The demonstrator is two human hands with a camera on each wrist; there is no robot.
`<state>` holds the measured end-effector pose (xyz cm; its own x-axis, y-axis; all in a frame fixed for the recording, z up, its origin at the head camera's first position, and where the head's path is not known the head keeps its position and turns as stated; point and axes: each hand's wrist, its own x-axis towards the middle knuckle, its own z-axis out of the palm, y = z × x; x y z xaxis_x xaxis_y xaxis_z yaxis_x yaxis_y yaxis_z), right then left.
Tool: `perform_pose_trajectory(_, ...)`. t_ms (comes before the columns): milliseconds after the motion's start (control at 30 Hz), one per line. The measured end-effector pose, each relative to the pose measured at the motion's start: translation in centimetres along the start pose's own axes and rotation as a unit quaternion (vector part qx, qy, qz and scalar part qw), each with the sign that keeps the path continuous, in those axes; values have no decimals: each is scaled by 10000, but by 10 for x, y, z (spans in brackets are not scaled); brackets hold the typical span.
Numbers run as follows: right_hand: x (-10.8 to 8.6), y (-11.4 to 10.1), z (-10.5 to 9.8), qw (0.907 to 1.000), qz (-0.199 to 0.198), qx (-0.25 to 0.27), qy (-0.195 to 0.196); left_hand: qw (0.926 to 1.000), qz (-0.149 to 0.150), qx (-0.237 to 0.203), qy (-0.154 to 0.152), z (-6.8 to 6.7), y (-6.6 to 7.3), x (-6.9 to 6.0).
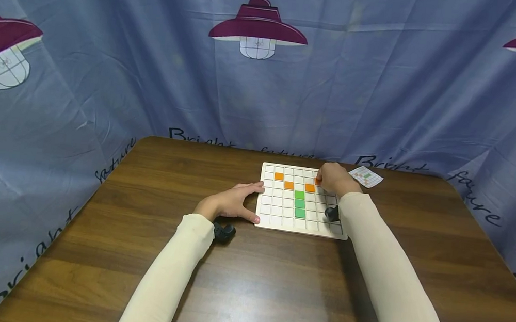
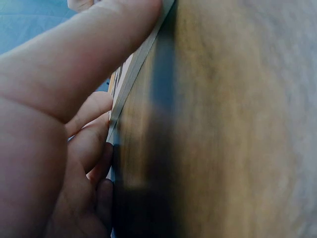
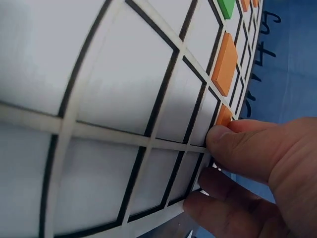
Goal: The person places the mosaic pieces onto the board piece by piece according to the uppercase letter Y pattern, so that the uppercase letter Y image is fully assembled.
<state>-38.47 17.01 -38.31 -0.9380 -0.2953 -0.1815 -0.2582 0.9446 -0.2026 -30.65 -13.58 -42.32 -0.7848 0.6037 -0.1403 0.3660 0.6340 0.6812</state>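
Note:
A white grid board point(image 1: 276, 212) lies on the table. Three green tiles point(image 1: 299, 204) form a column in its middle. Orange tiles sit in cells above, two to the left point(image 1: 279, 176) and one to the right point(image 1: 310, 188). At the board's upper right, my right hand point(image 1: 334, 179) pinches another orange tile point(image 3: 224, 116) between thumb and index finger, at a cell near the far edge. My left hand point(image 1: 233, 201) rests along the board's left edge, thumb and fingers spread and touching it. In the left wrist view, the thumb point(image 2: 114, 29) lies against the board's side.
A small pattern card point(image 1: 366, 176) with a coloured grid lies beyond the board's upper right corner. The brown wooden table point(image 1: 153, 187) ends at a blue curtain point(image 1: 164, 69) behind. A black wrist device point(image 1: 224, 233) sits under the left wrist.

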Motion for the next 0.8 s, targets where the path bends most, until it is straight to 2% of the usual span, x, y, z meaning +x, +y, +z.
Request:
perform_pose_trajectory(267,1,0,-3,9992,251,240,187,9999,93,-15,86,-3,1,2)
perform_pose_trajectory(467,-2,5,-3,9988,381,301,80,10000,63,-39,17,-2,2,5)
perform_pose_trajectory(667,-5,11,6,9981,310,484,224,10000,-22,-40,18,2,0,7)
perform_pose_trajectory(800,-10,20,14,9959,321,805,261,9999,29,80,-56,8,-3,8)
